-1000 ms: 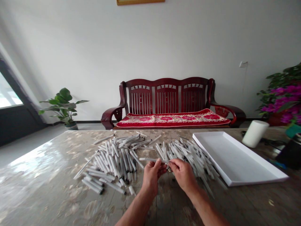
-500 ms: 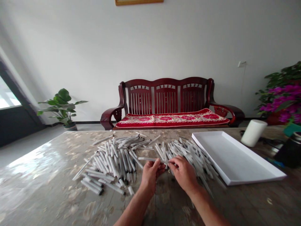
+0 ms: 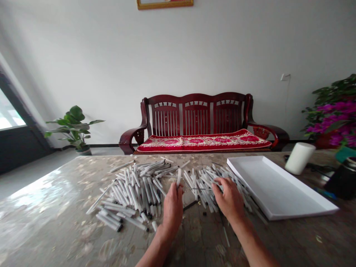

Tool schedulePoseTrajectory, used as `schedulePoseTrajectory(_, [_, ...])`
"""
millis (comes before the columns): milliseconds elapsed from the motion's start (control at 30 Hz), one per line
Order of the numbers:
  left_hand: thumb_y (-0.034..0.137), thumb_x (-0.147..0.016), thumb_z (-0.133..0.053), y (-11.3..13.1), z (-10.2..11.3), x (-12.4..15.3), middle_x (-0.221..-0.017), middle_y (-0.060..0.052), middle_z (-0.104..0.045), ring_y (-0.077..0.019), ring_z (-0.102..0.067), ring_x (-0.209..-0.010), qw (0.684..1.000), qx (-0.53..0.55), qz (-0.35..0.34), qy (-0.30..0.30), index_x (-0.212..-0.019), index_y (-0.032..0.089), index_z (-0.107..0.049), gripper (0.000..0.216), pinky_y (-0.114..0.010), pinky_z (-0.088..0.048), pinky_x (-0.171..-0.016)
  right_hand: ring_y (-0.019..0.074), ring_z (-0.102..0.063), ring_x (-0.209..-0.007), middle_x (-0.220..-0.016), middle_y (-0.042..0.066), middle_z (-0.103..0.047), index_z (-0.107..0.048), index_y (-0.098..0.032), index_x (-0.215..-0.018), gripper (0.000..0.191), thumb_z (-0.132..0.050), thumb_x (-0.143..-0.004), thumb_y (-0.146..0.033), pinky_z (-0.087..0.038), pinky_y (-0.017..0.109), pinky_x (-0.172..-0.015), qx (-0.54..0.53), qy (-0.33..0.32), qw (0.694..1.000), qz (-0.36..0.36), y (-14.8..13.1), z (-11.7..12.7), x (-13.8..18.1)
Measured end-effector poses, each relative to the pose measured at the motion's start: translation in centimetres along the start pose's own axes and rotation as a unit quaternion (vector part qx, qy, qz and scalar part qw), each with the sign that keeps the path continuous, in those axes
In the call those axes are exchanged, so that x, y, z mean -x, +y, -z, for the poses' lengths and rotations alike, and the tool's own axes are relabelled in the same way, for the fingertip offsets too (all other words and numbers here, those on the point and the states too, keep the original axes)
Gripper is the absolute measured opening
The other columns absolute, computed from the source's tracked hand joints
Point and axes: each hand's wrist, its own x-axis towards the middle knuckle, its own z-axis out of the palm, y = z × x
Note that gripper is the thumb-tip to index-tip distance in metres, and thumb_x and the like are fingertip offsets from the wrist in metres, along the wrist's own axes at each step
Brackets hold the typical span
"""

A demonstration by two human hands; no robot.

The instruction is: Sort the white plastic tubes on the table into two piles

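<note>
Hands have drawn apart since the earlier frame, when they met over one long pen. The left hand (image 3: 172,209) is now closed around an upright white pen (image 3: 178,178), whose tip stands above the fingers. The right hand (image 3: 226,196) sits further right, open, with its curved fingers (image 3: 222,183) resting on a loose heap of pens (image 3: 211,191). Whether those fingers have pinched anything, I cannot tell.

A second, larger heap of pens (image 3: 133,193) lies to the left of the left hand, and both heaps rest on a mottled stone table (image 3: 41,207). A slim, smooth barrel like this seems best pinched firmly and raised straight up, since the pens lie crossed and a slanted pull could snag its neighbours. A dark stick (image 3: 190,205) lies on the table between the hands, and it could get in the way.

The lower right end of the right heap lies just beside a shallow white tray (image 3: 280,189). Beyond the tray stand a white cylinder (image 3: 299,158) and a black container (image 3: 343,183). Across the room, a dark red wooden bench (image 3: 194,111) with a red cushion (image 3: 203,142) stands against the wall.
</note>
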Motion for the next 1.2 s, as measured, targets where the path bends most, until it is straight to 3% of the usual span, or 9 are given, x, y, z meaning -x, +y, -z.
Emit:
schedulePoseTrajectory(133, [0.028, -0.092, -0.041, 1.4, -1.3, 2.1, -0.075, -0.005, -0.063, -0.0199, -0.058, -0.071, 0.984, -0.120, -0.102, -0.085, -0.078, 0.024, -0.056, 0.020, -0.027, -0.039, -0.067, 0.0194, -0.061, -0.076, -0.085, 0.003, -0.066, -0.063, -0.020, -0.110, 0.041, -0.040, -0.094, -0.052, -0.046, 0.028, -0.067, -0.174, -0.054, 0.982, -0.059, -1.6, -0.4, 0.7])
schedulePoseTrajectory(233, [0.028, -0.092, -0.044, 2.0, -1.8, 2.8, -0.079, -0.006, -0.066, -0.0201, -0.060, -0.075, 0.973, -0.151, -0.129, -0.120, -0.081, 0.025, -0.060, 0.020, -0.025, -0.038, -0.067, 0.0170, -0.055, -0.064, -0.070, -0.001, -0.061, -0.063, -0.020, -0.098, 0.044, -0.039, -0.095, -0.057, -0.041, 0.026, -0.057, -0.247, -0.078, 0.962, -0.082, -2.5, -1.1, 1.3])
schedulePoseTrajectory(367, [0.035, -0.093, -0.046, 2.4, -1.5, 2.5, -0.071, -0.003, -0.066, -0.0177, -0.061, -0.066, 0.968, -0.156, -0.094, -0.171, -0.078, 0.026, -0.062, 0.024, -0.022, -0.034, -0.062, 0.0153, -0.047, -0.054, -0.058, -0.003, -0.051, -0.060, -0.021, -0.081, 0.044, -0.043, -0.091, -0.061, -0.036, 0.026, -0.052, -0.251, -0.072, 0.961, -0.095, -2.5, -1.8, 1.5])
schedulePoseTrajectory(567, [0.032, -0.095, -0.040, 2.5, -0.9, 1.8, -0.070, -0.003, -0.070, -0.0189, -0.066, -0.070, 0.957, -0.164, -0.041, -0.235, -0.072, 0.026, -0.066, 0.035, -0.023, -0.036, -0.065, 0.0153, -0.044, -0.045, -0.055, -0.004, -0.048, -0.056, -0.023, -0.086, 0.039, -0.036, -0.094, -0.055, -0.033, 0.026, -0.043, -0.306, -0.045, 0.941, -0.141, -1.0, -1.0, 0.2])
schedulePoseTrajectory(733, [0.035, -0.093, -0.044, 2.1, -0.8, 1.5, -0.103, -0.007, -0.074, -0.0222, -0.068, -0.098, 0.972, -0.111, -0.061, -0.198, -0.108, 0.028, -0.071, 0.031, -0.026, -0.045, -0.083, 0.0226, -0.068, -0.079, -0.090, 0.007, -0.074, -0.067, -0.022, -0.102, 0.037, -0.039, -0.094, -0.046, -0.049, 0.031, -0.067, -0.101, -0.041, 0.993, -0.049, -0.2, -0.6, 0.2])
schedulePoseTrajectory(900, [0.028, -0.097, -0.034, 0.7, 0.8, -0.5, -0.117, -0.010, -0.067, -0.0227, -0.062, -0.109, 0.978, -0.189, -0.063, -0.068, -0.120, 0.021, -0.065, 0.040, -0.032, -0.045, -0.093, 0.0220, -0.067, -0.093, -0.102, 0.009, -0.073, -0.066, -0.023, -0.112, 0.033, -0.041, -0.097, -0.038, -0.050, 0.033, -0.082, -0.024, -0.042, 0.998, 0.027, -2.4, -0.6, 1.4])
schedulePoseTrajectory(1000, [0.027, -0.094, -0.040, -0.1, 2.5, -1.8, -0.119, -0.011, -0.065, -0.0265, -0.059, -0.109, 0.943, -0.330, -0.043, -0.007, -0.120, 0.021, -0.065, 0.037, -0.036, -0.043, -0.093, 0.0242, -0.059, -0.115, -0.120, 0.008, -0.067, -0.067, -0.026, -0.114, 0.032, -0.059, -0.089, -0.043, -0.043, 0.038, -0.101, -0.048, -0.194, 0.965, 0.170, -4.5, -1.1, 3.3])
schedulePoseTrajectory(1067, [0.026, -0.092, -0.044, -0.4, 3.4, -2.2, -0.117, -0.011, -0.065, -0.0279, -0.059, -0.106, 0.914, -0.405, -0.019, -0.012, -0.118, 0.022, -0.067, 0.035, -0.037, -0.043, -0.091, 0.0298, -0.044, -0.133, -0.140, 0.007, -0.056, -0.063, -0.027, -0.123, 0.052, -0.071, -0.078, -0.052, -0.029, 0.047, -0.115, -0.036, -0.271, 0.934, 0.230, -5.6, -1.8, 4.9])
schedulePoseTrajectory(1200, [0.028, -0.091, -0.045, -0.7, 4.1, -2.4, -0.111, -0.014, -0.064, -0.0293, -0.060, -0.101, 0.874, -0.482, 0.002, -0.058, -0.110, 0.020, -0.069, 0.032, -0.037, -0.043, -0.085, 0.0279, -0.031, -0.143, -0.146, 0.005, -0.050, -0.056, -0.031, -0.133, 0.051, -0.067, -0.086, -0.046, -0.015, 0.049, -0.120, 0.011, -0.326, 0.913, 0.245, -6.4, -3.8, 6.7])
